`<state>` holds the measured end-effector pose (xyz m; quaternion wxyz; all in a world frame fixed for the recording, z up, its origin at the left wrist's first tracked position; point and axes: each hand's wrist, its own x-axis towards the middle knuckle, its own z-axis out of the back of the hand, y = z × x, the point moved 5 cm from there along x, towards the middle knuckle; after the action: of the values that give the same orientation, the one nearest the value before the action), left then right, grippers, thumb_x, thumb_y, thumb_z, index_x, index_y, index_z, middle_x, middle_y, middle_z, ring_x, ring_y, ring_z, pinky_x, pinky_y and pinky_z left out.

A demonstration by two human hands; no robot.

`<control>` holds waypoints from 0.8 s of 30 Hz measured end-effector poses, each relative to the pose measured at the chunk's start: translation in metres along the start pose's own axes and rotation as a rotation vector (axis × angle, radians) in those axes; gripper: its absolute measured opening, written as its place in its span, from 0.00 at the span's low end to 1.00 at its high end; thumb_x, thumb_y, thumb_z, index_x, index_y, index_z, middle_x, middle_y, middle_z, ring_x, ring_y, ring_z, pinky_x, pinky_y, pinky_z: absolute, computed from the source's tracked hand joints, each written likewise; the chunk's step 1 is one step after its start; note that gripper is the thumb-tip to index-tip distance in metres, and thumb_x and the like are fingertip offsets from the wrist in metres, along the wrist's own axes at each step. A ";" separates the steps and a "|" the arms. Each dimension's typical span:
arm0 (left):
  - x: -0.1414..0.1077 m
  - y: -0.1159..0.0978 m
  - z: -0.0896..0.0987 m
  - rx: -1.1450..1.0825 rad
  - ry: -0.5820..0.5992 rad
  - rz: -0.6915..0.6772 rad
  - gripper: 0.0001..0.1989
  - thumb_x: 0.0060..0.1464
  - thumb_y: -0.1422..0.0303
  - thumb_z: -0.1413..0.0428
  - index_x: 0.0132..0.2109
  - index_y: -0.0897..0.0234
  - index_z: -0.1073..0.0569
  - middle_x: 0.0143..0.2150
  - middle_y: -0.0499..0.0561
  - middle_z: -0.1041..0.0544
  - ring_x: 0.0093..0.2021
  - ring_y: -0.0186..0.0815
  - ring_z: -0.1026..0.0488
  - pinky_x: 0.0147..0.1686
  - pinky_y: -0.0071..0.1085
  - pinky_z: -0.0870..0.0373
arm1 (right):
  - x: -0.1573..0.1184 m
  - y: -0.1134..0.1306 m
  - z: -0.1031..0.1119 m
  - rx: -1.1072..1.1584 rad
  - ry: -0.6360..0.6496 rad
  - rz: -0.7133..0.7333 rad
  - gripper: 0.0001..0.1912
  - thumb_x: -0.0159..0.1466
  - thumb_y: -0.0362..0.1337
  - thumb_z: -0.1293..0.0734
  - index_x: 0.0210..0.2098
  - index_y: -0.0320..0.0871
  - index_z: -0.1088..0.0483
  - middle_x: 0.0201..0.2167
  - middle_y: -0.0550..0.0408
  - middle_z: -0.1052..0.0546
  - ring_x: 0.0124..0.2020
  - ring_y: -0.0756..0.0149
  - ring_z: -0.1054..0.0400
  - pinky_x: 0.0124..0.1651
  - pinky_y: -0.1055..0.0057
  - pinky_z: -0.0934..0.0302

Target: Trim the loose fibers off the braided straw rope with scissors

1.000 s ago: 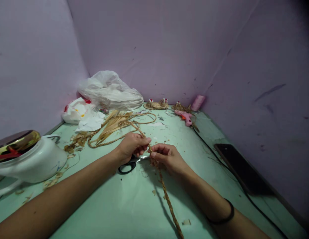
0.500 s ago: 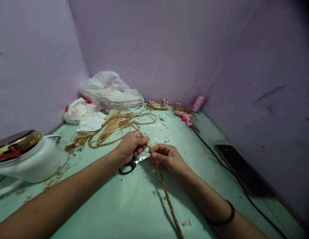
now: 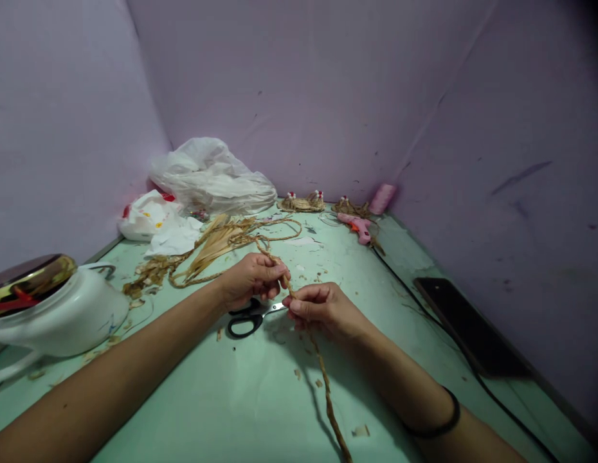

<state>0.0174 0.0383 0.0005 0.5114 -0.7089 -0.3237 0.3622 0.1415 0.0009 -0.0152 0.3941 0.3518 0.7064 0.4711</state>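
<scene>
A tan cord of twisted plant fibre [image 3: 329,405] runs from the near edge up through both hands and on to a loose coil at the back. My left hand [image 3: 258,278] pinches it between thumb and fingers. Just to the right and a little nearer, my right hand [image 3: 323,307] pinches the same cord, leaving a short stretch between the two grips. Black-handled scissors [image 3: 245,326] lie on the table below my left hand, their blade tips hidden by my right hand. Beyond the left hand are flat dry fibre strips [image 3: 217,247].
A white pot [image 3: 81,315] stands at the left. White plastic bags [image 3: 212,177] fill the back left. Woven pieces [image 3: 303,203], a pink glue gun [image 3: 357,228] and a pink spool [image 3: 382,199] sit at the back. A phone [image 3: 467,328] and black cable [image 3: 405,286] lie right.
My right hand has shifted slightly left and down along the cord. The near length of cord has swung a little and bends more. My left hand keeps its pinch.
</scene>
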 end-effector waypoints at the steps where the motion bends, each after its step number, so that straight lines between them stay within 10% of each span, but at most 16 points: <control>1: 0.000 0.000 0.000 -0.002 -0.005 0.000 0.14 0.40 0.61 0.39 0.27 0.70 0.28 0.19 0.47 0.32 0.17 0.25 0.37 0.14 0.20 0.47 | 0.000 0.002 0.000 -0.067 -0.034 0.029 0.08 0.45 0.37 0.28 0.22 0.37 0.26 0.15 0.58 0.30 0.17 0.76 0.41 0.23 0.75 0.47; 15: 0.002 0.001 0.001 -0.024 -0.039 -0.014 0.14 0.37 0.62 0.39 0.27 0.70 0.29 0.19 0.47 0.32 0.15 0.24 0.38 0.14 0.20 0.48 | -0.004 0.012 -0.001 -0.266 -0.168 0.075 0.06 0.46 0.35 0.31 0.19 0.38 0.28 0.12 0.60 0.34 0.16 0.75 0.44 0.21 0.76 0.52; 24: 0.001 -0.011 0.013 0.247 -0.332 -0.214 0.13 0.38 0.64 0.41 0.17 0.69 0.33 0.13 0.45 0.35 0.13 0.24 0.42 0.14 0.22 0.49 | -0.002 0.005 -0.008 -0.113 -0.016 -0.011 0.14 0.43 0.40 0.27 0.26 0.38 0.30 0.16 0.61 0.33 0.16 0.76 0.41 0.21 0.76 0.45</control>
<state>0.0055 0.0486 0.0082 0.5694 -0.5333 -0.4300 0.4544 0.1360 -0.0029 -0.0085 0.4215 0.3288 0.6774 0.5053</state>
